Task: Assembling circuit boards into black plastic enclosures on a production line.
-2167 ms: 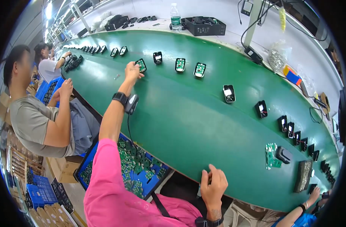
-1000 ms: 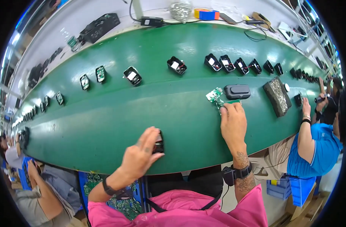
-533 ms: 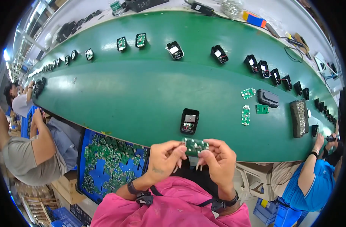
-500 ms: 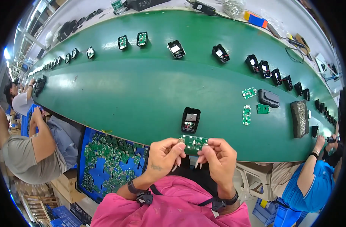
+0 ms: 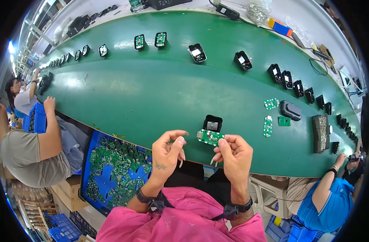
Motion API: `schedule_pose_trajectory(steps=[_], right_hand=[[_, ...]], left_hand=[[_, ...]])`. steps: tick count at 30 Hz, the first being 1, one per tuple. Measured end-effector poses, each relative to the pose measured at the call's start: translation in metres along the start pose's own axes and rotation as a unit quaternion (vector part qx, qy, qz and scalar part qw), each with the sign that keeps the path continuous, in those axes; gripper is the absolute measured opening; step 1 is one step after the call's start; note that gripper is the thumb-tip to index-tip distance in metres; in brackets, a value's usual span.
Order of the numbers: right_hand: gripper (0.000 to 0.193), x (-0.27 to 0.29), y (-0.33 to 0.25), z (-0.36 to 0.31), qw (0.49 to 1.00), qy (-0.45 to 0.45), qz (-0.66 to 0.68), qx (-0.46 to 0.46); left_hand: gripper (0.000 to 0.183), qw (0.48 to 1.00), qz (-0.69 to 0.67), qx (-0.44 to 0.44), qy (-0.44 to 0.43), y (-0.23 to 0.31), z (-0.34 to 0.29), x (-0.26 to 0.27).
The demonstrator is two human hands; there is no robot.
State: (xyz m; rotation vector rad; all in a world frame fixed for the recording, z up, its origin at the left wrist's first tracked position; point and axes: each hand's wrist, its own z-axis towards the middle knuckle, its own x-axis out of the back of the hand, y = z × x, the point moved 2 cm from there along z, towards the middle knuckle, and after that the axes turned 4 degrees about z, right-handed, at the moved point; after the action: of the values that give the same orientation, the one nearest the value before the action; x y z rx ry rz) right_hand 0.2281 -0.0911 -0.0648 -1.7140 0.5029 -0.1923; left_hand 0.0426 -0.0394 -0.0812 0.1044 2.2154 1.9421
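Observation:
My right hand pinches the right end of a green circuit board between thumb and fingers. The board hangs just in front of an open black plastic case and covers its near part; a silvery piece shows inside the case. To the left, my left hand is apart from the board, its thumb and fingers spread with nothing between them. Farther right on the bench lie loose circuit boards, a smaller green board and a closed black case.
Rows of black cases line the far side of the green bench. A blue bin heaped with circuit boards stands by my left side. A dark rough block lies at the right. People sit on both sides, one in blue.
My left hand has let go of the circuit board and drawn away to the left. My right hand keeps the board, now nearer to and over the near part of the black case.

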Motion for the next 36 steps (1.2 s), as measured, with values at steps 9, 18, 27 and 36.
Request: schedule_pose_trajectory(steps=[9,18,27,36], right_hand=[[0.013,0.000,0.010,0.005,1.000,0.001,0.006,-0.003],[0.013,0.004,0.016,0.005,0.998,0.003,-0.051,0.034],[0.014,0.001,0.023,0.020,0.994,0.052,-0.072,0.061],[0.012,0.004,0.008,0.010,0.929,0.114,-0.222,0.273]], left_hand=[[0.045,0.997,0.057,-0.015,-0.041,0.005,0.022,-0.007],[0.073,0.981,0.101,-0.020,-0.163,0.010,0.043,-0.015],[0.061,0.947,0.135,0.024,-0.292,0.007,0.066,-0.039],[0.046,0.963,0.070,0.034,-0.257,0.014,0.047,-0.045]])
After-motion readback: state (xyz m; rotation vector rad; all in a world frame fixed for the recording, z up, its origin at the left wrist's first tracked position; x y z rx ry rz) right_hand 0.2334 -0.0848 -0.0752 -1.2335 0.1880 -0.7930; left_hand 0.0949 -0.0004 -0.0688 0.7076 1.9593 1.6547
